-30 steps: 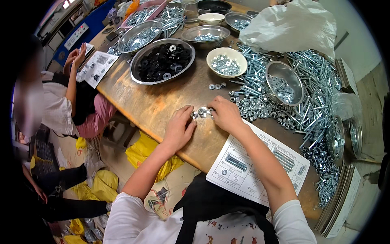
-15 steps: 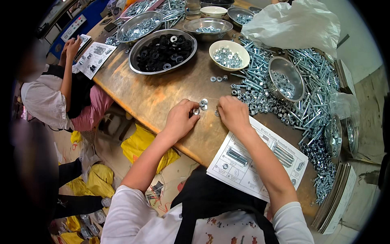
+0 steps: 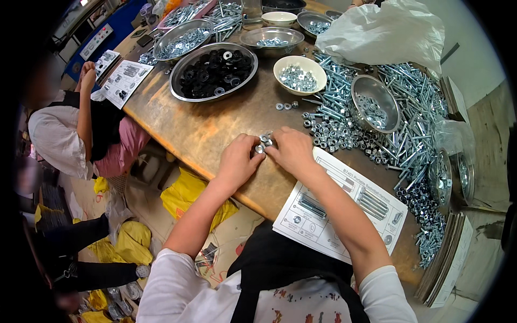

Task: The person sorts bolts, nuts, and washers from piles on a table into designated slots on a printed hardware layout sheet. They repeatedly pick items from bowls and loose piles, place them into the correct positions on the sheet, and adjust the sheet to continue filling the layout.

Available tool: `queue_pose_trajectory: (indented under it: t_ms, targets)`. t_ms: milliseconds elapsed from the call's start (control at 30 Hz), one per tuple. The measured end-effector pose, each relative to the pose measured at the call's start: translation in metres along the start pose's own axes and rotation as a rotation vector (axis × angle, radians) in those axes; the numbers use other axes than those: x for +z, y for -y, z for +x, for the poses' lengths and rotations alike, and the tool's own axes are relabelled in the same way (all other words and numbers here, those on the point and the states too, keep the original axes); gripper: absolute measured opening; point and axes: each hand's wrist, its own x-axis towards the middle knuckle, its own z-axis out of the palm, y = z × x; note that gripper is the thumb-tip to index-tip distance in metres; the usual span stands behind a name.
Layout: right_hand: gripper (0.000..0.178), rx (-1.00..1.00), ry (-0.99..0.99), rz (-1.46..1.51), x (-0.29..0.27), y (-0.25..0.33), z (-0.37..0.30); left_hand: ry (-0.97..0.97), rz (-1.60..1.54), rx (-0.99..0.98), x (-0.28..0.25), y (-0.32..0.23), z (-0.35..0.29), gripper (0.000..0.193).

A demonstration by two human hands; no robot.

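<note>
Washers [image 3: 260,149] lie at the left hand's [image 3: 237,161] two o'clock, the right hand's [image 3: 293,152] ten, fingers of both half-curled, grip unclear.

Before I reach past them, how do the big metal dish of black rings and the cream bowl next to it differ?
Size: the metal dish is clearly wider than the cream bowl.
Look: the dish is shiny silver, while the bowl is pale cream.
Contents: the dish holds mostly black rings; the bowl holds small silvery parts.
Shared: both sit open on the tabletop.
</note>
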Motion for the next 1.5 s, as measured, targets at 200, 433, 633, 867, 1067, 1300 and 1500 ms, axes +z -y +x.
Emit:
queue_pose_trajectory:
  t_ms: [200, 433, 633, 867, 1067, 1300, 1500]
  targets:
    - [0.016, -0.047, -0.004, -0.080, 0.022, -0.010, 0.003, 0.005, 0.134, 0.105, 0.001, 0.006, 0.001, 0.017]
    - [0.015, 0.380, 0.272, 0.427, -0.039, -0.042, -0.007, -0.063, 0.186, 0.119, 0.007, 0.013, 0.006, 0.015]
    - [0.016, 0.393, 0.267, 0.231, -0.033, -0.048, -0.013, 0.002, -0.170, -0.087, 0.001, -0.012, 0.016, 0.018]
    - [0.021, 0.263, 0.167, 0.455, -0.042, -0.040, -0.038, 0.165, -0.528, -0.149, 0.043, -0.038, 0.014, 0.021]
    - [0.017, 0.212, 0.075, 0.326, -0.040, -0.040, -0.039, 0.116, -0.442, -0.156, 0.043, -0.032, 0.024, 0.021]
    - [0.019, 0.024, 0.059, 0.129, -0.026, -0.045, -0.037, 0.136, 0.328, 0.205, 0.007, -0.005, 0.054, 0.019]
    - [0.022, 0.120, -0.076, 0.233, -0.039, -0.056, -0.039, 0.173, 0.449, 0.325, 0.009, -0.003, 0.063, 0.015]
